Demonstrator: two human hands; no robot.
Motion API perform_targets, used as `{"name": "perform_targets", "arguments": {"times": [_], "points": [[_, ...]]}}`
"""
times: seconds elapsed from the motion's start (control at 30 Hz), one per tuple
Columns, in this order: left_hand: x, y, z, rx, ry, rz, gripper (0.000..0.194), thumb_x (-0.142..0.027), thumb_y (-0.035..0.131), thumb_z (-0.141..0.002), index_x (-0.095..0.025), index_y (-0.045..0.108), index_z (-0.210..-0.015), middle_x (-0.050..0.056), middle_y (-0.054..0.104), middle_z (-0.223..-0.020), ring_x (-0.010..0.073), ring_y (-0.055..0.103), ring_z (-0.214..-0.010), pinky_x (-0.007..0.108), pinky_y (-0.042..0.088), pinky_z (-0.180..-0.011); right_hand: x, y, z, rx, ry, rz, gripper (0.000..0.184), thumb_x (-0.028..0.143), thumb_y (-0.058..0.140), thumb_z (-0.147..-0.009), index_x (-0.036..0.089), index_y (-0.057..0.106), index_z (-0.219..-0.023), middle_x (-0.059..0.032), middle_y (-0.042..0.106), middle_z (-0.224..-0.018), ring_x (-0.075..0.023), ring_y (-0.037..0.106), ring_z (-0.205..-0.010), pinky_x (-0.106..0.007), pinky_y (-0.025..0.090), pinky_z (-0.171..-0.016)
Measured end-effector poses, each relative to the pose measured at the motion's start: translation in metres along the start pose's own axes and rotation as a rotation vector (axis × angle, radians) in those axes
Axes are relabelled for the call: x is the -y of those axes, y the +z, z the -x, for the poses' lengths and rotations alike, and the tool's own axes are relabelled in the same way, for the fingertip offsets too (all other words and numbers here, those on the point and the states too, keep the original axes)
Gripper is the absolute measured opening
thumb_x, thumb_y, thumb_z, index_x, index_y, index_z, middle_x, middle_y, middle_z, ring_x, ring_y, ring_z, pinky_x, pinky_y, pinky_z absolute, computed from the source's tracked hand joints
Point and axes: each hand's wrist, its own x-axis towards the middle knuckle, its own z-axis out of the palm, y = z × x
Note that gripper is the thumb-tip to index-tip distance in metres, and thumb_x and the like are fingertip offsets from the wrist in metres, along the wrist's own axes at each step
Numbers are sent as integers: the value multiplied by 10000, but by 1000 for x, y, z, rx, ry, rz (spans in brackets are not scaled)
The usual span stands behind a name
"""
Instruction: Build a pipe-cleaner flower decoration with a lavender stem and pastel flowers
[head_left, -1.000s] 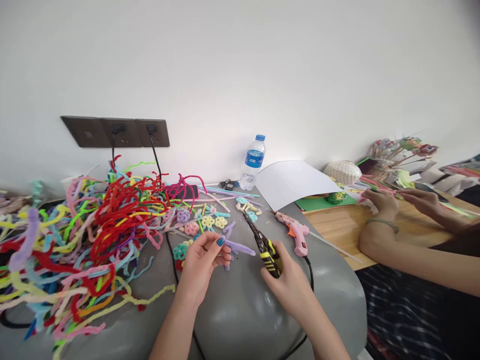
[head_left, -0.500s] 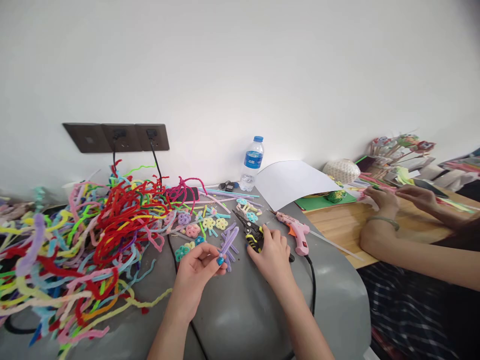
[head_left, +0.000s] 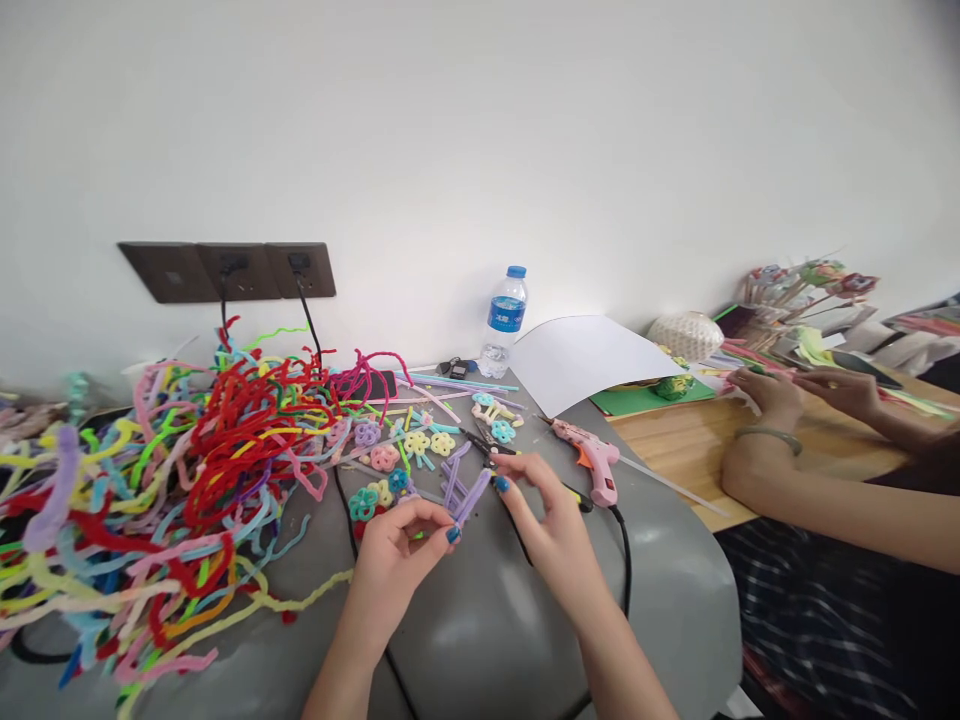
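Between its thumb and fingers, my left hand [head_left: 405, 550] pinches a folded length of purple pipe cleaner [head_left: 475, 497], its far end pointing up and right. My right hand [head_left: 553, 525] is around the black-and-yellow pliers [head_left: 487, 450], thumb by one handle and fingers over the other; part of the tool is hidden beneath it. The pliers' handles are spread. The pipe cleaner's tip is close to the right thumb. Short purple pipe cleaner pieces [head_left: 451, 482] lie just beyond my left hand. Small pipe-cleaner flowers [head_left: 385, 458] in several colours lie behind them.
A tangled pile of pipe cleaners [head_left: 247, 440] covers the left side. A pink glue gun [head_left: 596, 465] with a black cord lies to the right. Behind stand a water bottle [head_left: 506, 320] and a sheet of white paper [head_left: 585, 360]. Another person's hands [head_left: 772, 400] work at the right.
My left hand has shifted slightly right and down with the purple pipe cleaner. My right hand has curled in beside it, and the pliers under it have turned, their handles spread wider.
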Motion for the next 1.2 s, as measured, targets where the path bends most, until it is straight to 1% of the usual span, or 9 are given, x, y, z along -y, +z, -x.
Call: {"name": "perform_targets", "arguments": {"times": [0.1,0.2,0.37,0.5,0.73,0.87,0.97,1.07,1.2], "points": [[1,4,1,25,21,-43,148,-306,829,-700,-182,762,-747,41,708,-742,170,669,-700,242,566,-653,16,4,5,183,109,-333,293,483,625,-940,200,695,-965,-48,679,-855,-201,642,-785,-303,532,-714],[2,6,1,26,36,-66,142,-307,809,-717,-183,743,-739,32,688,-716,168,661,-682,242,556,-643,21,10,7,190,165,-482,378,569,708,-870,195,676,-828,-28,649,-764,-171,607,-687,-263,520,-615],[-1,9,3,-21,43,-50,181,-317,807,-731,-194,679,-771,29,678,-765,182,671,-721,260,576,-665,23,12,7,158,167,-500,371,560,753,-837,195,701,-792,-25,647,-730,-156,591,-631,-262,532,-598],[-4,12,6,-29,73,-110,161,-290,764,-774,-213,635,-833,16,641,-774,180,645,-757,255,569,-690,24,11,9,145,146,-485,316,508,754,-847,200,711,-792,-32,670,-735,-168,611,-649,-270,549,-614],[-8,17,6,-34,92,-81,238,-276,757,-749,-217,527,-726,-20,521,-740,144,544,-700,234,552,-657,26,11,10,134,103,-486,237,418,764,-854,201,718,-770,-38,689,-762,-177,643,-696,-259,550,-611],[-6,16,4,-71,82,-53,199,-300,794,-728,-212,630,-799,17,605,-816,189,619,-808,266,584,-702,22,10,9,54,171,-529,319,513,780,-826,201,724,-799,-39,698,-737,-182,650,-661,-281,564,-610],[-4,14,4,-52,42,-33,253,-315,831,-707,-203,715,-902,47,662,-858,225,663,-867,275,597,-686,18,9,8,25,223,-558,346,544,794,-804,204,733,-817,-44,715,-745,-191,666,-667,-303,583,-637],[-2,12,4,-46,46,-31,235,-343,835,-720,-195,756,-884,54,693,-848,212,676,-803,252,586,-612,16,10,9,30,220,-582,338,536,813,-788,206,748,-821,-47,723,-757,-189,667,-663,-304,581,-631],[-2,13,3,-99,77,-35,193,-347,844,-707,-195,769,-799,40,705,-782,177,669,-693,227,570,-565,15,12,12,58,184,-602,274,483,819,-801,214,766,-806,-57,745,-810,-189,674,-705,-290,564,-630]]}}
